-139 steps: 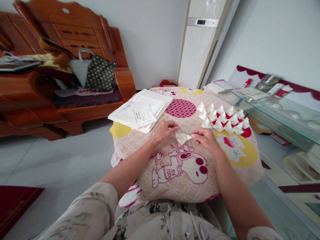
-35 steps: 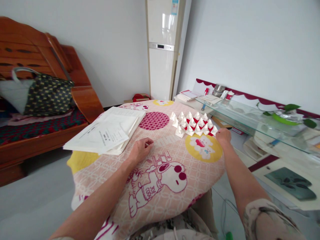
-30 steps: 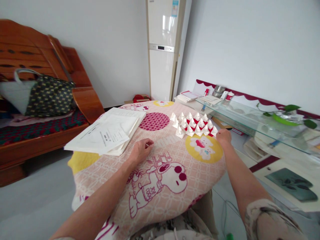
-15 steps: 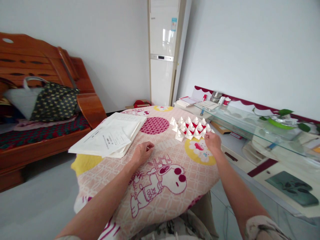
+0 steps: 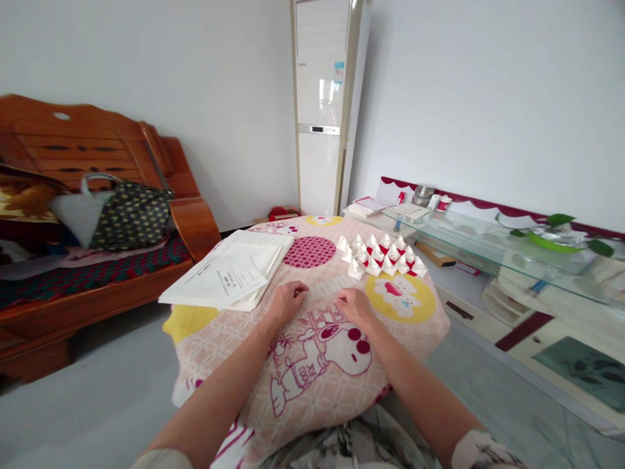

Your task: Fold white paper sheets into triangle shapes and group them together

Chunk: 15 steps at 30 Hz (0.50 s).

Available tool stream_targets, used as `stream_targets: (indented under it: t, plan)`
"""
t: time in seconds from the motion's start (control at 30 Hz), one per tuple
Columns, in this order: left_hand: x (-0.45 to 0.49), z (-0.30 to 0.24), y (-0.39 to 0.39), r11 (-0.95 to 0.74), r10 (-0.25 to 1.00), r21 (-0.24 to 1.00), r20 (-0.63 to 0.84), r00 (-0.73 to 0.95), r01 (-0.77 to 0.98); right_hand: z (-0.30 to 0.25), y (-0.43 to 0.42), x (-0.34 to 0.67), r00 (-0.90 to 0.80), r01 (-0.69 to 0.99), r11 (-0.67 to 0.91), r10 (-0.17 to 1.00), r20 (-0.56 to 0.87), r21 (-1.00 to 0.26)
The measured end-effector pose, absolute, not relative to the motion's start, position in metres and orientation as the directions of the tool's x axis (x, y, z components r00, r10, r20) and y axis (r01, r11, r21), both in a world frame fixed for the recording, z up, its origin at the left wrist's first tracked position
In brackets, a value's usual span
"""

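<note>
My left hand rests on the cartoon-printed cloth of the round table, its fingers curled in with nothing showing in them. My right hand lies a short way to its right, fingers also curled down on the cloth, back towards me. Beyond the right hand, several small folded white-and-red paper pieces stand packed in rows. A stack of white printed paper sheets lies at the table's far left, just past my left hand.
A wooden bench with a dotted bag stands on the left. A tall white air conditioner fills the far corner. A glass shelf with books, cups and a green plant runs along the right wall.
My right hand has drawn back from the folded pieces to the middle of the table beside my left hand. The view has lifted and swung a little to the left.
</note>
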<state>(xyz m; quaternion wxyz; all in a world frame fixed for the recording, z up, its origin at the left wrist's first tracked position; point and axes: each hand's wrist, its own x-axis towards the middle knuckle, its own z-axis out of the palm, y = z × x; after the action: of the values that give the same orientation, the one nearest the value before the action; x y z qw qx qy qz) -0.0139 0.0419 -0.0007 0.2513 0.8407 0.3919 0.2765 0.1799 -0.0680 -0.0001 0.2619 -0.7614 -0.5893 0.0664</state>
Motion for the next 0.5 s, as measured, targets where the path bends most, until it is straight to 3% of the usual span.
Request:
stream_targets:
  t: [0.5]
  plan:
    - [-0.0157, -0.0016, 0.0409, -0.544, 0.805, 0.679, 0.256, 0.536, 0.493, -0.0008, -0.0709, 0.1790, 0.313, 0.867, -0.175, 0.920, 0.236, -0.466]
